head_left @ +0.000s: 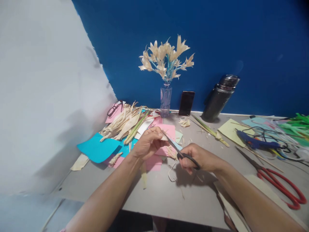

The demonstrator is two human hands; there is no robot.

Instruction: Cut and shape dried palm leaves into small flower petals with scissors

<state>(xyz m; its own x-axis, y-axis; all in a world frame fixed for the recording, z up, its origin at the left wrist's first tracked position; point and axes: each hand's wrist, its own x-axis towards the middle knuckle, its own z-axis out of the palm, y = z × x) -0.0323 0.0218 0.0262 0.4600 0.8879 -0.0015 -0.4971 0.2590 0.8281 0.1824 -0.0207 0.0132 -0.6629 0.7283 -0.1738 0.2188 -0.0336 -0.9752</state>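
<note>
My left hand (149, 143) pinches a small pale piece of corn husk (164, 138) over the middle of the desk. In my right hand (195, 157) is a pair of dark-handled scissors (174, 144), its fingers through the loops. The blades point up and left, reaching the husk piece by my left fingertips; whether they touch it I cannot tell. Below the hands lie pink paper sheets (154, 163) and small husk scraps. A pile of dried corn husks (127, 120) rests behind my left hand.
Husk flowers (166, 56) stand in a clear bottle (165, 100) at the back. A phone (186, 103) and a dark flask (219, 99) lean on the blue wall. Red-handled scissors (277, 183) and a blue glue gun (257, 140) lie right. Blue paper (98, 148) lies left.
</note>
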